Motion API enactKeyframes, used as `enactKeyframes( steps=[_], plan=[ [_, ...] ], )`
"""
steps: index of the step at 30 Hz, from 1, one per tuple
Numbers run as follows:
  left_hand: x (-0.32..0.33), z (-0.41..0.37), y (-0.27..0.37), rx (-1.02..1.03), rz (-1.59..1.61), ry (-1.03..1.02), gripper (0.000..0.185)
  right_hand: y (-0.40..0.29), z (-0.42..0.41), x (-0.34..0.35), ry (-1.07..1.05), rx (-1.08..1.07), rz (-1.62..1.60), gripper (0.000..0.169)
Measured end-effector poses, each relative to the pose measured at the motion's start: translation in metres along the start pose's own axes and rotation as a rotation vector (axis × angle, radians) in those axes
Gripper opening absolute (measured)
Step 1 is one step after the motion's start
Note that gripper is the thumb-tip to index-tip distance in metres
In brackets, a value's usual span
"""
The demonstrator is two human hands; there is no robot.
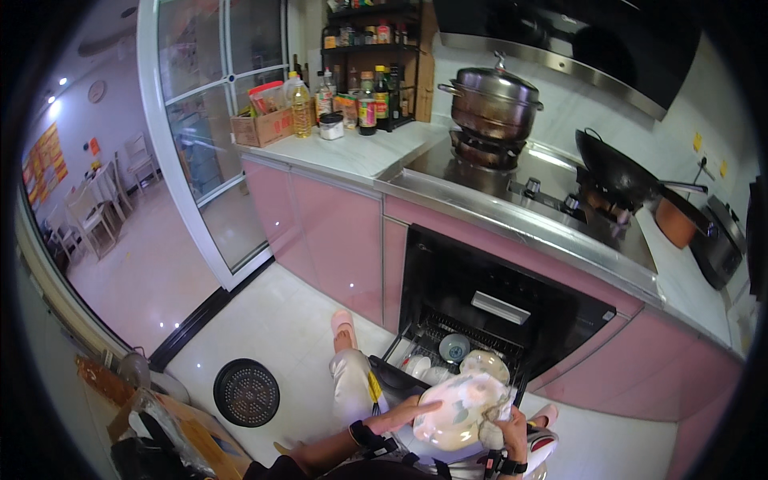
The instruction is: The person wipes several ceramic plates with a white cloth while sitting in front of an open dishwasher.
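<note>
My left hand (397, 416) grips the left rim of a floral plate (453, 414) with wavy edges, held tilted over my lap. At the plate's right edge, my right hand (516, 429) holds what looks like a crumpled pale cloth (493, 423) against it. Just beyond the plate is a pulled-out dish drawer (393, 379) with a wire rack. In it are a blue-patterned bowl (454, 348), a second floral plate (489, 362) and white bowls (417, 365), partly hidden by the held plate.
A black perforated round tray (246, 393) lies on the floor to my left, near a cardboard box (198, 432). Above the drawer, a steamer pot (495, 105) and a wok (618, 168) sit on the gas hob (456, 180). A glass door (204, 108) stands ajar.
</note>
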State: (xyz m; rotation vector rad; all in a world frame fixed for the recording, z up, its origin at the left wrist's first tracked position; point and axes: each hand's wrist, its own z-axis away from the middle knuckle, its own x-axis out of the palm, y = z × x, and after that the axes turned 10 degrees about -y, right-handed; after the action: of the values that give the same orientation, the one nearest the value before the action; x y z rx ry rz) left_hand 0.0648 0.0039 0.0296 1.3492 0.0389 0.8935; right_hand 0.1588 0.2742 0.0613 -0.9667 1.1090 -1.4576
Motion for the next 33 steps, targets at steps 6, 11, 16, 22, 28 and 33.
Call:
enactKeyframes(
  steps=[6, 11, 16, 22, 28, 33],
  plan=[
    [0.039, 0.002, 0.008, 0.041, -0.155, 0.105, 0.053, 0.009, -0.006, -0.009, 0.228, -0.264, 0.413, 0.05],
    [0.046, -0.012, -0.014, 0.208, -0.087, 0.179, 0.044, -0.018, -0.001, 0.039, 0.4, -0.291, 1.016, 0.068],
    [0.067, 0.007, 0.034, 0.188, -0.333, 0.309, 0.045, -0.029, -0.004, 0.068, 0.462, -0.389, 1.348, 0.074],
    [0.026, -0.029, -0.014, 0.288, -0.408, 0.481, 0.044, -0.024, 0.003, 0.131, 0.103, -0.48, 0.824, 0.071],
    [0.024, -0.021, 0.0, 0.544, -0.135, 0.714, 0.039, -0.031, 0.021, 0.123, -0.022, -0.492, 0.938, 0.046],
    [0.029, -0.002, 0.006, 0.508, -0.037, 0.652, 0.038, -0.038, -0.003, 0.07, 0.181, -0.439, 1.055, 0.061]
  ],
)
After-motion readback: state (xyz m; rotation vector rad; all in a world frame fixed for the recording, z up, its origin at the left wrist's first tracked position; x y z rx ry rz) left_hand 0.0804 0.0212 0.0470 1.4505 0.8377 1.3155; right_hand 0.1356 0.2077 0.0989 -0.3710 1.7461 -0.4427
